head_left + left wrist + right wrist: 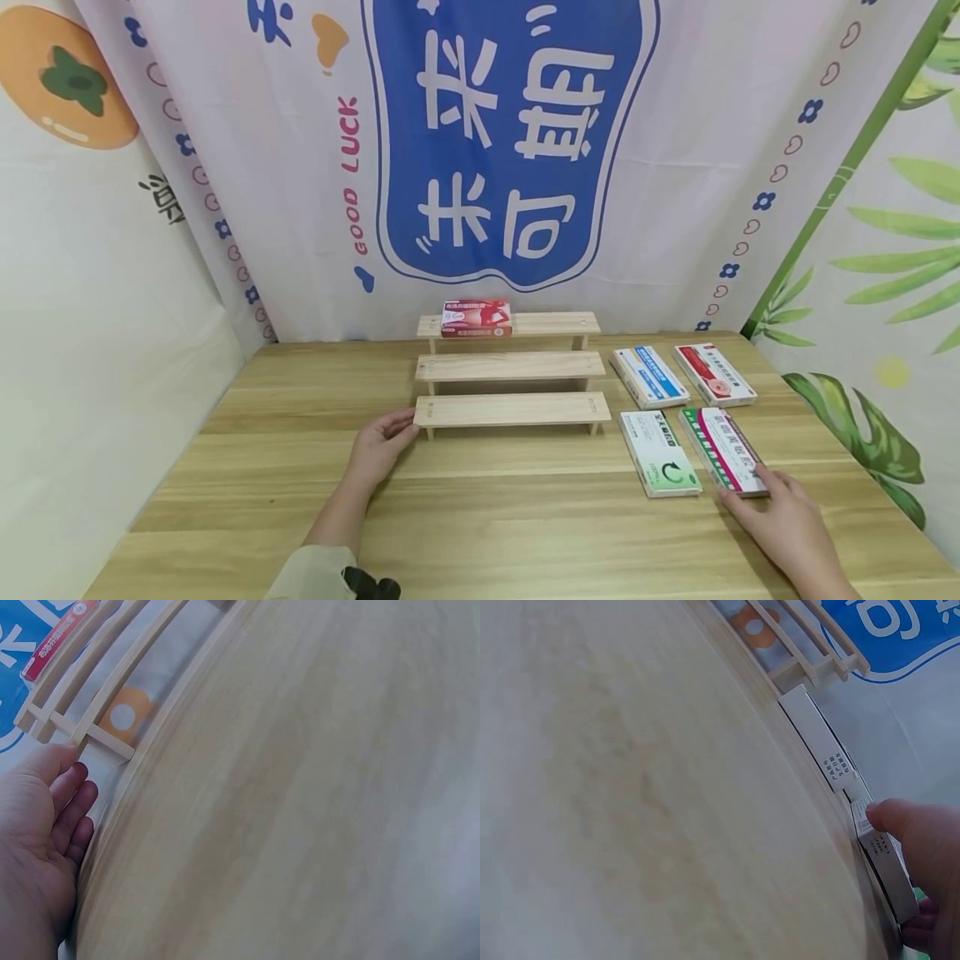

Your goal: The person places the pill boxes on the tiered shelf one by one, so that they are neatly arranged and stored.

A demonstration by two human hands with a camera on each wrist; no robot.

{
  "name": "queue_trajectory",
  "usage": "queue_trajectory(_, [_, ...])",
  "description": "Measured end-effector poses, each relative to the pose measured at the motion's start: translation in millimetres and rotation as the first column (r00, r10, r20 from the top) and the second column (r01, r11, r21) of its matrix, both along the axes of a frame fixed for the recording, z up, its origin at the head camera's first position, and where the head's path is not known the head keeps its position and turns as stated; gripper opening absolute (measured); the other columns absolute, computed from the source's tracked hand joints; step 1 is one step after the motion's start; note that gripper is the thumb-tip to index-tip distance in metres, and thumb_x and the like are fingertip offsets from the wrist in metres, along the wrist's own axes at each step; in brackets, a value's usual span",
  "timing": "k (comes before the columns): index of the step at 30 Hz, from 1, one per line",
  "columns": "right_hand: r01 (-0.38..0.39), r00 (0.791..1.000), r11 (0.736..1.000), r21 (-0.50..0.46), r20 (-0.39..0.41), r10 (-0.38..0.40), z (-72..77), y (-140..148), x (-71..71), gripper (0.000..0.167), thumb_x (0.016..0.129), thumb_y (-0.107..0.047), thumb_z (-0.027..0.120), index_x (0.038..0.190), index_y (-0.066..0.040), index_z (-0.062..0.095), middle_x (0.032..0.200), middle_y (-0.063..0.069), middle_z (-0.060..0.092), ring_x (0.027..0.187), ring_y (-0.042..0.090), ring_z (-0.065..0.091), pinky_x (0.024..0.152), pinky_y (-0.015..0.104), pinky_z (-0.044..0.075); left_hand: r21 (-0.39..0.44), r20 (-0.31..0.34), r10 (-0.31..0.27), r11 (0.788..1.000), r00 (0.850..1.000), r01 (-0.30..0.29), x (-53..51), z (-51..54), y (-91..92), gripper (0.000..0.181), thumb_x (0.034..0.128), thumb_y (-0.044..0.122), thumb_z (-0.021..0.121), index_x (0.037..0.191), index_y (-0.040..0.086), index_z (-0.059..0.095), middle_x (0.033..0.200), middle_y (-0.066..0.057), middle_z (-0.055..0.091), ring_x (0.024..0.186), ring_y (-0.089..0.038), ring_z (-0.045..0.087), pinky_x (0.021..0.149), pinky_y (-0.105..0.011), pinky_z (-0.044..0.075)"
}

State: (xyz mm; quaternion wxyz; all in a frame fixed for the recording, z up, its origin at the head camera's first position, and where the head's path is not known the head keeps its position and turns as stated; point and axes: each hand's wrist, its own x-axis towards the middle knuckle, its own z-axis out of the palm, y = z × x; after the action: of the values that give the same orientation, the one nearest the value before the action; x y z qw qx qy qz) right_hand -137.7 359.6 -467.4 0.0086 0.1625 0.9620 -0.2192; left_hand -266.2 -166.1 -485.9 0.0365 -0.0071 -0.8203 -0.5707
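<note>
A three-step wooden display rack [513, 409] stands at the back of the table. My left hand [378, 447] holds the left end of its lowest step; in the left wrist view the thumb lies against that end and the other fingers curl below. At the right, my right hand [787, 521] grips the near end of a white, green and magenta medicine box [723, 450], thumb on the left side, fingers on the right. The box appears to lie on the table. A red medicine box [476, 319] rests on the top step, toward its left.
A white-green medicine box [660, 454] lies left of the gripped one. Behind them lie a blue-white box [649, 377] and a red-white box [715, 374]. A printed cloth [690, 208] hangs behind the wooden table [480, 525].
</note>
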Motion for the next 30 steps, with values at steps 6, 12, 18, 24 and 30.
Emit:
queue_trajectory(6, [0.022,1.0,1.0,-0.005,-0.006,-0.023,-0.4,-1.5,-0.7,0.105,0.087,-0.07,0.053,0.144,0.016,0.029,0.138,0.046,0.029,0.122,0.063,0.033,0.1,0.071,0.034,0.002,0.001,0.002,1.0,1.0,-0.002,-0.9,-1.8,-0.6,0.034,0.0926,0.016,0.068,0.124,0.003,0.065,0.123,-0.016,0.068,0.119,-0.029,0.062,0.102,-0.034,0.047])
queue_trajectory(12, [0.053,0.998,0.998,-0.035,-0.032,-0.054,4.6,-3.0,2.2,0.1,0.09,-0.064,0.055,0.145,0.015,0.028,0.14,0.046,0.027,0.124,0.062,0.032,0.101,0.072,0.032,-0.002,0.0,-0.001,1.0,1.0,0.001,-0.2,-2.3,-1.3,0.034,0.0929,0.018,0.068,0.124,0.004,0.065,0.123,-0.015,0.068,0.119,-0.029,0.062,0.101,-0.035,0.048])
queue_trajectory(18, [0.05,0.995,0.997,-0.063,-0.084,-0.055,19.2,-1.8,1.2,0.096,0.091,-0.061,0.056,0.147,0.011,0.027,0.142,0.047,0.024,0.124,0.065,0.03,0.099,0.075,0.03,0.002,-0.004,-0.006,1.0,1.0,0.006,-0.1,0.8,-1.0,0.034,0.0933,0.018,0.067,0.124,0.003,0.065,0.124,-0.016,0.068,0.119,-0.03,0.062,0.104,-0.042,0.048])
queue_trajectory(24, [-0.015,0.981,0.998,-0.055,-0.192,0.004,37.3,-5.9,-8.8,0.092,0.09,-0.058,0.06,0.146,0.009,0.031,0.143,0.044,0.028,0.119,0.062,0.039,0.091,0.073,0.038,0.002,-0.006,-0.007,1.0,1.0,0.007,-0.4,2.7,-0.8,0.034,0.0932,0.017,0.067,0.124,0.003,0.065,0.124,-0.016,0.068,0.12,-0.03,0.062,0.104,-0.043,0.047])
queue_trajectory(30, [-0.1,0.968,0.995,-0.032,-0.235,0.089,54.7,-15.3,-27.2,0.09,0.09,-0.057,0.061,0.147,0.007,0.033,0.14,0.043,0.033,0.115,0.059,0.045,0.086,0.069,0.044,0.011,-0.001,-0.011,1.0,1.0,0.011,0.0,0.7,-0.1,0.033,0.0926,0.015,0.067,0.123,0.003,0.065,0.124,-0.016,0.068,0.119,-0.03,0.062,0.104,-0.042,0.048])
